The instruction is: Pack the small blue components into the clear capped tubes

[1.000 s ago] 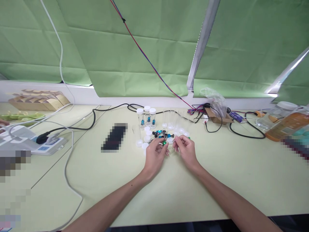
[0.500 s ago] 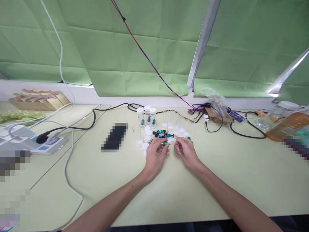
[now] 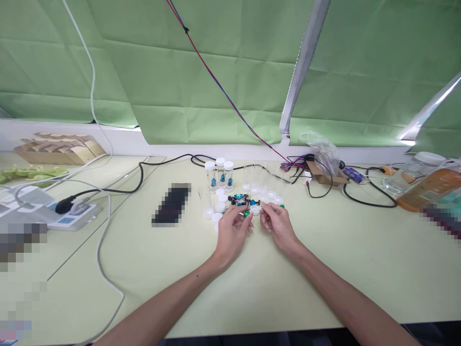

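My left hand [image 3: 232, 235] is closed in a pinch on a small shiny green piece [image 3: 247, 214], too small to name more exactly. Close by on the right, my right hand [image 3: 277, 226] has thumb and fingertips pressed together; a thin pale strand seems to show at the tips, but I cannot make it out. Just beyond both hands lies a loose pile of small blue and black pieces [image 3: 239, 198]. Another bit of green [image 3: 282, 206] shows behind my right hand. White round caps [image 3: 220, 207] lie around the pile.
Capped clear tubes [image 3: 228, 175] holding blue pieces stand behind, with several clear tubes [image 3: 257, 175] to their right. A blurred dark rectangle [image 3: 172, 204] lies left. Further out are a power strip [image 3: 74, 218], cardboard boxes [image 3: 59, 150], cables, and an orange bottle [image 3: 428, 189].
Both hands keep nearly the same place and grip. The whole view has shifted very slightly; nothing has visibly been picked up or put down.
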